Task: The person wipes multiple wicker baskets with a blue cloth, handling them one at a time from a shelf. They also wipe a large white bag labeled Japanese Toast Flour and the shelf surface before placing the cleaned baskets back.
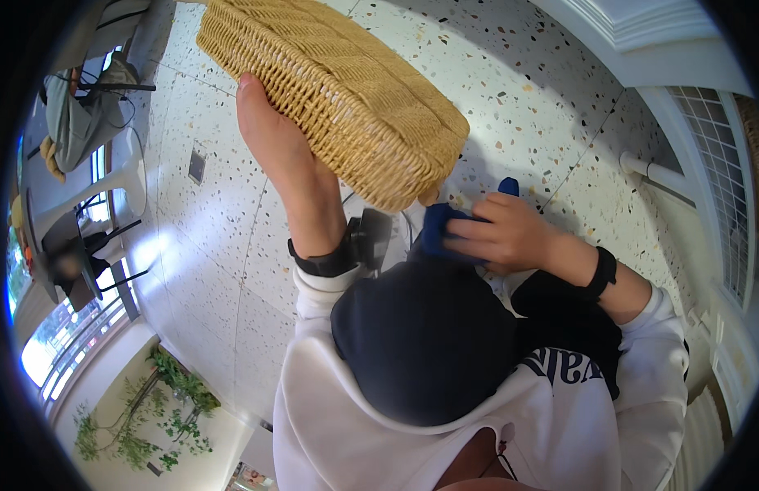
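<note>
- Gripping a yellow woven-wicker basket (338, 102), the left hand (285, 147) has fingers hidden behind it.
- Right hand (510, 233) half-closed on dark-blue cloth (437, 231).
- Basket blocks speckled white floor (551, 90).

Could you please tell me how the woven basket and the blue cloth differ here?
Colour: the woven basket is straw-tan, while the blue cloth is dark blue.
Size: the woven basket looks much larger than the blue cloth.
Shape: the woven basket keeps a firm, rounded box form; the blue cloth is bunched up.
Both are held, the woven basket in the left hand and the blue cloth in the right hand.
</note>
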A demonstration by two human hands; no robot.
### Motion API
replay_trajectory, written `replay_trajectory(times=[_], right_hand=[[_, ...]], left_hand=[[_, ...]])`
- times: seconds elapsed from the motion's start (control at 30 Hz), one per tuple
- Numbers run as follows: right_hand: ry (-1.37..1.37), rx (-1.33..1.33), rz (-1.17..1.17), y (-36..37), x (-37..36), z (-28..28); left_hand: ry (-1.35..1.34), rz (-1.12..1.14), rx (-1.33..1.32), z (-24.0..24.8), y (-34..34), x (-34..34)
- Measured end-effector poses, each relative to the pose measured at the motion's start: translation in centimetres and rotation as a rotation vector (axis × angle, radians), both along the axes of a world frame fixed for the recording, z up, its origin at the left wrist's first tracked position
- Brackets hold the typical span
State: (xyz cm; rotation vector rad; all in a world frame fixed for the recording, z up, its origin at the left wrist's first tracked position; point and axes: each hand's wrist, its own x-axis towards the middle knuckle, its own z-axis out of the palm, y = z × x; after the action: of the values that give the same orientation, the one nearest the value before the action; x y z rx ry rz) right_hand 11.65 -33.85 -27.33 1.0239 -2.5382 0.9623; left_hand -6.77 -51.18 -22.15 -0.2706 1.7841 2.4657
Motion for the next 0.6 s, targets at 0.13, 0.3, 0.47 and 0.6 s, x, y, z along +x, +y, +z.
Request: replay_trajectory(times=[0.13, 0.3, 0.47, 0.6], right_hand=[[0.071, -0.172, -0.181, 2.6, -2.0, 2.7], [0.158, -0.162, -0.531, -1.0, -6.7, 3.8], [0.208, -0.162, -0.702, -5.2, -10.9, 1.5], [0.335, -0.135, -0.864, -3.0, -15.2, 2.6]], left_hand=[[0.147, -0.083, -0.312, -1.2, -0.3, 0.5], [0.176, -0.130, -0.361, -2.3, 1.2, 1.8], [0.184, -0.171, -0.532, -2.6, 2.1, 2.3], [0.322, -0.352, -0.532, -3.6, 1.6, 3.4]])
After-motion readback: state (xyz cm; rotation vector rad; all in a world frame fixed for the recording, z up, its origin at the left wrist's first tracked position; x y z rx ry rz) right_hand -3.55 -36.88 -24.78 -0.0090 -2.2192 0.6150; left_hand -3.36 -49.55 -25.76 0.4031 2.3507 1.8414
